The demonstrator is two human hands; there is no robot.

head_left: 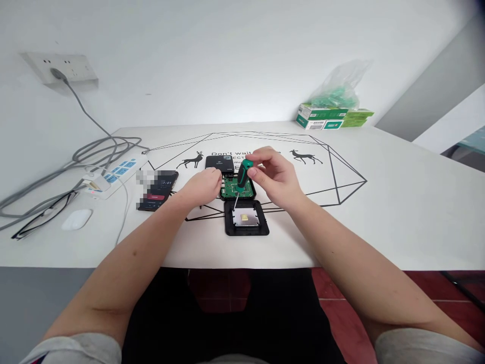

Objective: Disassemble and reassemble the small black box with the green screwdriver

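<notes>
My right hand (pixel 278 177) is closed around the green and black handle of a screwdriver (pixel 244 174). The tool tilts, its thin metal shaft pointing down toward me, over the near edge of a green circuit board (pixel 229 187) in an open black case. My left hand (pixel 204 187) is curled shut against the left side of that case; its fingertips are hidden. Nearer to me lies a square black cover (pixel 247 231), inside up, with a metal plate and a pale pad in it. Behind the board sits a flat black box (pixel 220 163) with small print.
To the left are a phone (pixel 161 191), a white power strip (pixel 115 177) with grey cables, glasses (pixel 43 217) and a white earbud case (pixel 77 219). Green and white boxes (pixel 322 116) under a plastic bag (pixel 341 88) stand at the back right. The table's front edge (pixel 288 267) is close.
</notes>
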